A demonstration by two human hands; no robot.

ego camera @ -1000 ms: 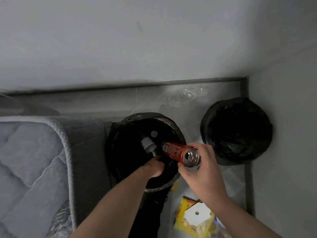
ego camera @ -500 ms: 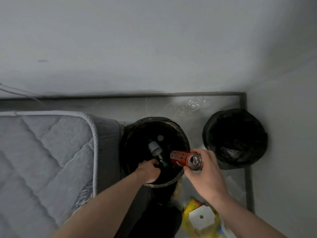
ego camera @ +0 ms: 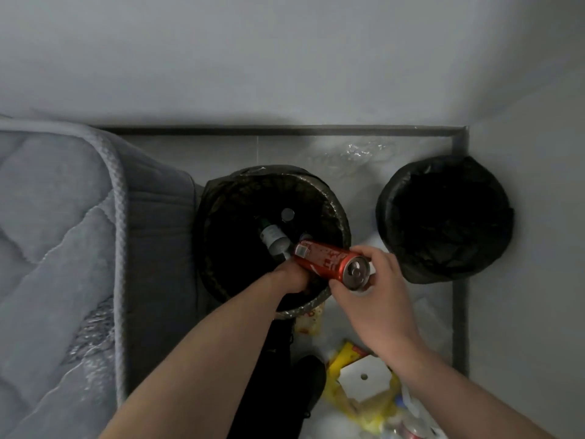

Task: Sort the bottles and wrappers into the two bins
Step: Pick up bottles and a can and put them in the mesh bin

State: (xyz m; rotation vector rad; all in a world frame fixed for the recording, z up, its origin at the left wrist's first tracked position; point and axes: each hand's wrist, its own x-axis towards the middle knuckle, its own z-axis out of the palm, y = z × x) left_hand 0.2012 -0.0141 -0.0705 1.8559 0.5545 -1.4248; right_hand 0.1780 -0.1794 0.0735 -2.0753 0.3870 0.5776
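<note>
A red drink can (ego camera: 329, 264) lay on its side in the grip of the right hand (ego camera: 375, 296), fingers and thumb curled round its top end, the can's far end reaching over the near rim of the left bin (ego camera: 340, 217). The left hand (ego camera: 289, 277) was lowered inside that same bin, fingers bent at the neck end of a dark labelled bottle (ego camera: 273, 240) resting within; whether it gripped the bottle or merely touched it could not be told. A second bin (ego camera: 444, 217), lined in black, stood well apart to the right, in the corner of the floor (ego camera: 221, 150) by the wall. Yellow wrappers (ego camera: 345, 391) and a white card with a hole (ego camera: 364, 378) waited on the floor near the person's feet, while a grey mattress (ego camera: 57, 248) bordered the left bin. The step in hand appeared to be dropping containers into the left bin; the next move would call for tipping the can past the rim and loosening the fingers, clear of the left hand.
</note>
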